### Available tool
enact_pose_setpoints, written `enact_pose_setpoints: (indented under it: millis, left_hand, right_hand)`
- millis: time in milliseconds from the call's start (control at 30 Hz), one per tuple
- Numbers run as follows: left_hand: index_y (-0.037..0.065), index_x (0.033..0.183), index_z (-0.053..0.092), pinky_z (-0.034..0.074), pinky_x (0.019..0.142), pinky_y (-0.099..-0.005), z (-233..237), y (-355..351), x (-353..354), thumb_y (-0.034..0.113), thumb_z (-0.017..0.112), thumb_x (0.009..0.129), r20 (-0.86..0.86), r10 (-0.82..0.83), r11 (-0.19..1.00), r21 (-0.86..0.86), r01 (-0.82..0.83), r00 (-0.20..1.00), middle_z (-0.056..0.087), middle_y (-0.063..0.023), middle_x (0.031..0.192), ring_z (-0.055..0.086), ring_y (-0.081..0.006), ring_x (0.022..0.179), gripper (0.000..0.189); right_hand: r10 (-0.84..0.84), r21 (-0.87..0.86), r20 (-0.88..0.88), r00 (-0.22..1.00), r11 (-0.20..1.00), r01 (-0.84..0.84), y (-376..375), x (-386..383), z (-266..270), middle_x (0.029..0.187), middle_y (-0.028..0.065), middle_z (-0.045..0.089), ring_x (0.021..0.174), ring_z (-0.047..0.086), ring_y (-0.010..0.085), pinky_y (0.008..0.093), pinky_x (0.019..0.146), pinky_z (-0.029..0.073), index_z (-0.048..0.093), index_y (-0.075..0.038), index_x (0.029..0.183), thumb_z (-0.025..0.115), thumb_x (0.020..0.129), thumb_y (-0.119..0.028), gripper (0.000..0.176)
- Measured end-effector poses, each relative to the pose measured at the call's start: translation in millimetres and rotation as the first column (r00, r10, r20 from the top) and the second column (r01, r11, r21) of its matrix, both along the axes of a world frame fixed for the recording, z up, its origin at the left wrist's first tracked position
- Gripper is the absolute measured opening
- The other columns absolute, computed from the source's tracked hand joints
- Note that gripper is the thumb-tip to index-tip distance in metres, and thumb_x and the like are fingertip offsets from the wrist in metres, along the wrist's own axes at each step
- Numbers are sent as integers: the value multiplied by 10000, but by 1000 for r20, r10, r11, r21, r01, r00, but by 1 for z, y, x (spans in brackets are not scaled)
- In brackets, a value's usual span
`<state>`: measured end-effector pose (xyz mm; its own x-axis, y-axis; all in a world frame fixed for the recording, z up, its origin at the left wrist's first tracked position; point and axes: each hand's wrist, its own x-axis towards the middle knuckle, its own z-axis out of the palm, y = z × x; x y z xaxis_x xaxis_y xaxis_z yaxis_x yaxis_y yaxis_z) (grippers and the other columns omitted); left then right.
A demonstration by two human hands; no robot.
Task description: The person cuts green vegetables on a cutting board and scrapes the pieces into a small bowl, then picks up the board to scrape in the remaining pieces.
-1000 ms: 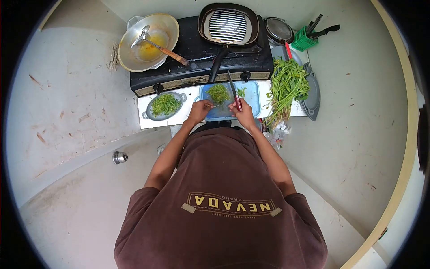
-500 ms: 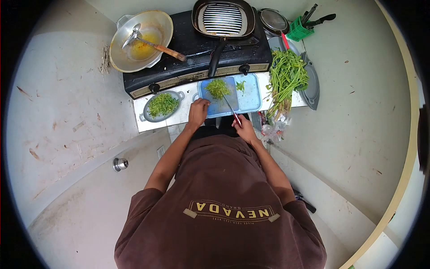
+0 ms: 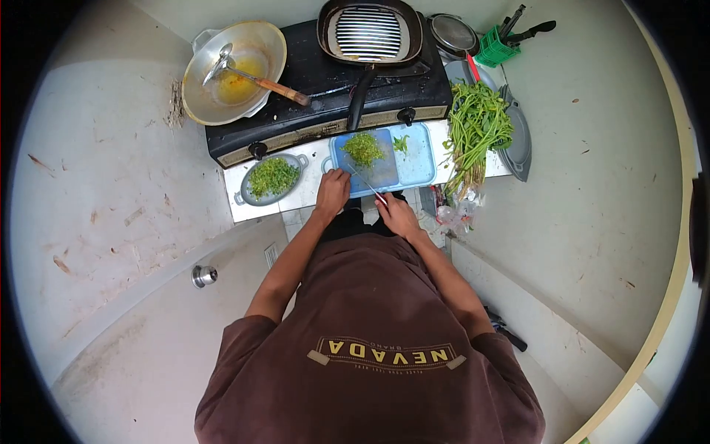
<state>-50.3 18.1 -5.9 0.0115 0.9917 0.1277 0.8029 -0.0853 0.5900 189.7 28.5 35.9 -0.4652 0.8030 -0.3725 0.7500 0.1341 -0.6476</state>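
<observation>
A white counter (image 3: 233, 181) runs along the front of a black stove (image 3: 292, 126). On the counter lies a blue board (image 3: 418, 170), with a pile of chopped greens (image 3: 362, 150) on its darker left part and a small sprig (image 3: 400, 143) on the paler right. The right hand (image 3: 401, 218) grips the red handle of a knife (image 3: 379, 197), its blade slanting over the board's near side, toward the left hand (image 3: 333, 191). That hand is curled at the board's near left corner; whether its fingers pinch anything, I cannot tell. Left of the board is an oval dish (image 3: 260, 200) of cut greens; right of it, a bunch of long green stalks (image 3: 479, 129). On the stove sit a wok (image 3: 201, 96) with a ladle (image 3: 277, 87) in it, and a ridged pan (image 3: 367, 35). Behind the stalks stands a green basket (image 3: 493, 49) of knives.
</observation>
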Motion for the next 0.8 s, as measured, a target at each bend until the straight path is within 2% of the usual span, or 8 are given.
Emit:
enact_pose_setpoints:
  millis: [33, 133, 433, 533, 633, 800]
  left_hand:
    - [17, 987, 707, 495, 840, -465, 1, -2, 1, 28, 652, 858, -18, -9, 1000, -7, 9, 1000, 637, -150, 944, 616, -353, 926, 141]
    - [22, 984, 708, 495, 841, -461, 2, -3, 1, 25, 656, 851, -21, -1, 1000, -22, 1, 1000, 634, -145, 940, 616, -349, 928, 142]
    - [2, 1044, 694, 498, 856, -463, 2, -7, 0, 31, 675, 852, -60, -76, 997, 24, 77, 995, 621, -150, 955, 603, -352, 950, 195]
    - [1, 1049, 694, 497, 870, -457, 2, -6, -1, 30, 675, 855, -59, -85, 995, 39, 87, 995, 623, -154, 957, 601, -352, 955, 197]
    - [26, 1052, 711, 492, 875, -421, 0, -7, -1, 41, 674, 857, -102, -88, 996, 9, 89, 991, 633, -121, 967, 607, -318, 972, 199]
    - [19, 1035, 703, 497, 879, -435, -2, -7, -2, 38, 668, 863, -37, -65, 998, 3, 65, 997, 634, -131, 959, 612, -332, 963, 176]
  right_hand:
    - [26, 55, 3, 1000, 998, -26, -1, -2, -5, 862, 306, 703, 847, 685, 522, 615, 722, 538, 547, 5, 1098, 523, 1062, -385, 393]
    - [38, 59, 38, 999, 997, -41, -3, -5, -9, 859, 296, 709, 840, 687, 527, 610, 720, 551, 540, -2, 1115, 506, 1065, -390, 392]
    - [100, 132, 201, 975, 983, -128, -2, -16, -8, 807, 262, 721, 734, 722, 464, 568, 652, 582, 536, 12, 1107, 498, 1068, -349, 365]
    - [99, 165, 196, 976, 977, -133, 3, -27, -8, 803, 257, 723, 738, 723, 464, 560, 654, 585, 539, 6, 1107, 496, 1068, -346, 356]
    - [120, 98, 234, 965, 984, -147, 12, -38, 2, 803, 253, 727, 739, 724, 464, 557, 659, 586, 546, 11, 1123, 498, 1067, -344, 363]
    - [130, 142, 215, 968, 976, -162, 6, -16, -20, 802, 251, 727, 755, 726, 459, 563, 668, 582, 556, 3, 1127, 509, 1057, -343, 356]
